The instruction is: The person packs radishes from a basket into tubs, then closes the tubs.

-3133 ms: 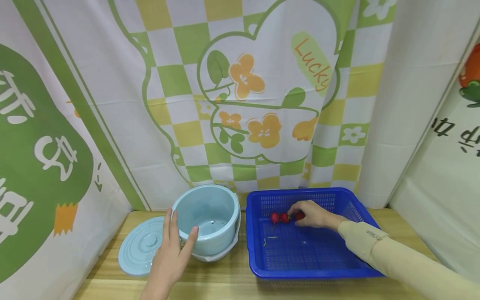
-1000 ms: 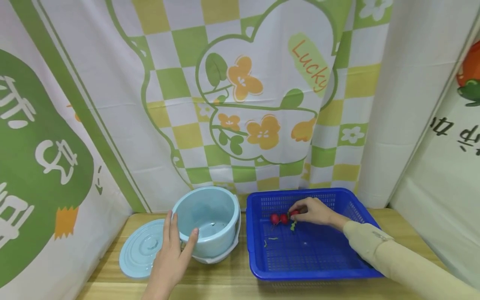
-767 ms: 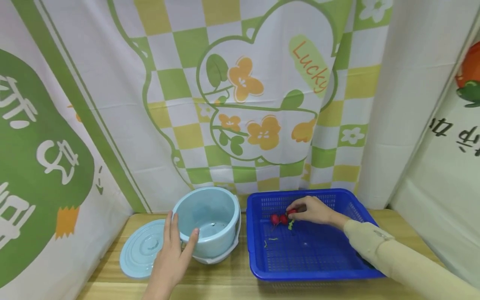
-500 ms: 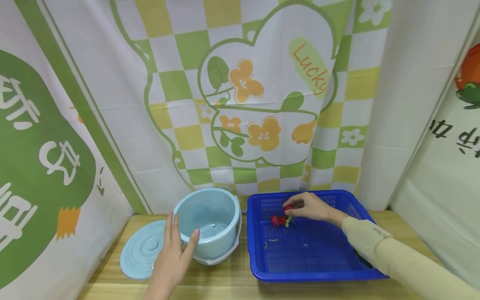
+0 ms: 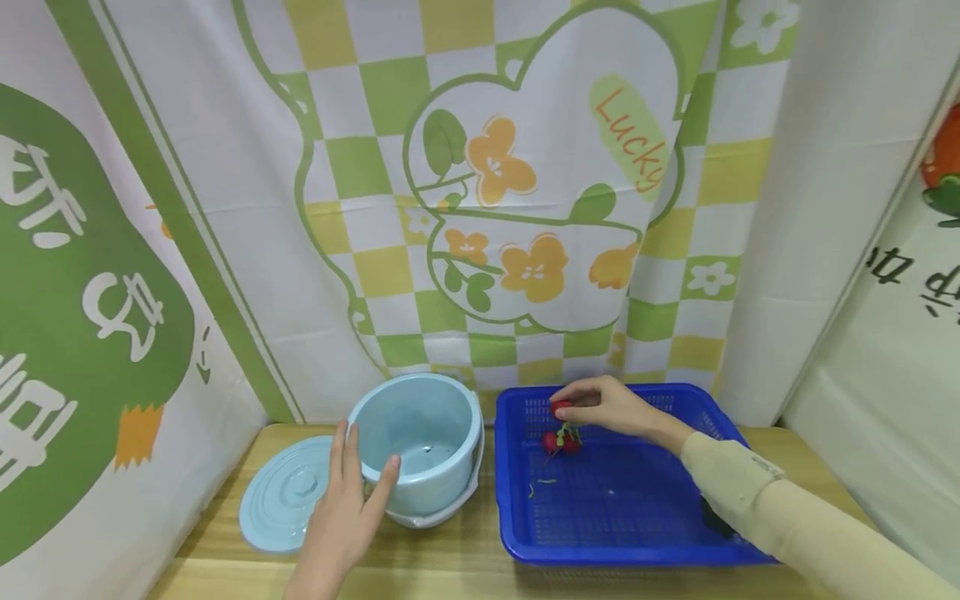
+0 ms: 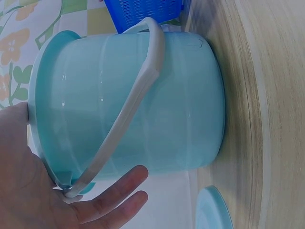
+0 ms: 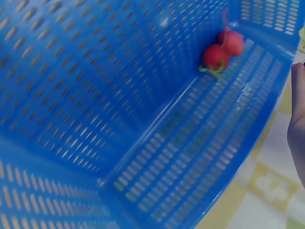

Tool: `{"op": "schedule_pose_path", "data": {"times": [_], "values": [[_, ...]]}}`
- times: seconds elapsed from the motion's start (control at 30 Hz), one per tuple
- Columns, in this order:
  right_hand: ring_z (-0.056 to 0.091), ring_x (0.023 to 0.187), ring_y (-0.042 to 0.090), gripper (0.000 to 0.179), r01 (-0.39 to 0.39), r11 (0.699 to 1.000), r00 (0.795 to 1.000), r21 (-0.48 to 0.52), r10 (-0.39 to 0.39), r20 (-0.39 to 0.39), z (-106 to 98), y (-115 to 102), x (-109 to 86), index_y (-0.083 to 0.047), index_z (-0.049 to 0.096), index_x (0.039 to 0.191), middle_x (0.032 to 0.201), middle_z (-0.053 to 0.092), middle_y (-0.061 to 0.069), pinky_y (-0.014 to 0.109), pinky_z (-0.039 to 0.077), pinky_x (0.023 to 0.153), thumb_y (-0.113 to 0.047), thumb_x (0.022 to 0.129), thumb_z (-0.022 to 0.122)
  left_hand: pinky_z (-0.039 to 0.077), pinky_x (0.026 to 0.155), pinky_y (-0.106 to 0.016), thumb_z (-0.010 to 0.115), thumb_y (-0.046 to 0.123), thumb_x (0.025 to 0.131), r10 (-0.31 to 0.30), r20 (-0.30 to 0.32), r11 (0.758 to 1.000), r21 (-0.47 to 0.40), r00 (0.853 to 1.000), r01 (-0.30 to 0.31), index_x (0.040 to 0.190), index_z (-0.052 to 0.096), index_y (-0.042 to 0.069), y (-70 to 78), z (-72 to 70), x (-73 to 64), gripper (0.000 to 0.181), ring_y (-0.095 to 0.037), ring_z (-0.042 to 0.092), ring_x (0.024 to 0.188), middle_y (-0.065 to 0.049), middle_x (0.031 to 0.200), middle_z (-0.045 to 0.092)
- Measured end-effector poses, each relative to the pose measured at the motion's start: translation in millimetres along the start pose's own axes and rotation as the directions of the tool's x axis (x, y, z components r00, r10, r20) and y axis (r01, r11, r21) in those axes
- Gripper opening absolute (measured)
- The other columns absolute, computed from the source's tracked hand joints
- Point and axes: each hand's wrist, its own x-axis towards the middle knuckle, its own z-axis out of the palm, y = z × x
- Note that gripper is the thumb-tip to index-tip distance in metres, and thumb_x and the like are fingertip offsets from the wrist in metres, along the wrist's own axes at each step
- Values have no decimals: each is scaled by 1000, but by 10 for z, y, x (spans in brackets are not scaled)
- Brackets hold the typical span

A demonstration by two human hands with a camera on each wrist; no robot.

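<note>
In the head view my right hand (image 5: 611, 407) pinches a red radish (image 5: 559, 408) by its fingertips, its green leaves hanging down, above the left back part of a blue plastic basket (image 5: 517, 546). Below it other red radishes (image 5: 551, 442) lie on the basket floor; the right wrist view shows them bunched in a corner, with only part of my hand (image 6: 28, 186) absent there. My left hand (image 5: 341, 508) is at the rim of a light blue bucket (image 5: 431, 492), its fingers straight along the outside. The bucket's white handle (image 6: 128, 107) hangs down its side.
A light blue lid (image 5: 281, 500) lies on the wooden table (image 5: 450, 575), left of the bucket. Thin stem scraps (image 5: 546, 480) lie in the basket. A dark green thing (image 5: 716, 518) shows partly under the right sleeve. A printed curtain (image 5: 540, 350) hangs close behind.
My right hand has lifted a radish from beside the others and moved it left and up. My left hand has stayed at the bucket's rim.
</note>
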Motion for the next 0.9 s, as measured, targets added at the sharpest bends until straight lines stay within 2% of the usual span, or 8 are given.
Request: {"op": "schedule_pose_path", "data": {"times": [0.23,0.37,0.57,0.7,0.9], "values": [[73,112,24,38,-18,994,1000,110,17,12,107,-203,75,-1,71,133,122,76,10,41,59,96,-23,102,74,53,83,-76,37,70,107,0,-5,1000,-3,1000,0,171,0,11,2,0,-16,95,-64,55,122,-2,177,-12],[73,112,23,36,-25,983,1000,182,26,-4,170,-325,132,-4,73,132,123,75,10,41,59,96,-23,101,76,53,82,-76,38,69,107,4,-8,1000,-6,1000,-4,171,0,11,3,1,-17,94,-64,56,121,-2,177,-11],[73,113,26,36,8,967,1000,256,-11,9,244,-497,200,-3,72,132,124,75,14,44,60,96,-19,100,76,55,78,-73,37,70,107,10,-6,1000,-2,1000,-10,171,0,11,22,5,1,94,-64,59,117,-1,177,-12],[72,114,26,33,33,963,999,266,-41,23,277,-585,222,-4,73,130,123,75,13,45,59,97,-17,100,76,56,76,-71,38,69,107,17,-2,1000,-4,1000,-17,171,0,11,35,7,11,94,-63,60,115,-1,177,-13],[72,115,27,32,53,953,994,297,-78,73,362,-706,281,-6,74,130,126,74,11,46,58,100,-17,101,75,55,77,-72,36,71,106,-4,10,1000,10,1000,4,171,-2,11,22,7,-5,96,-61,62,113,0,177,-14]]}}
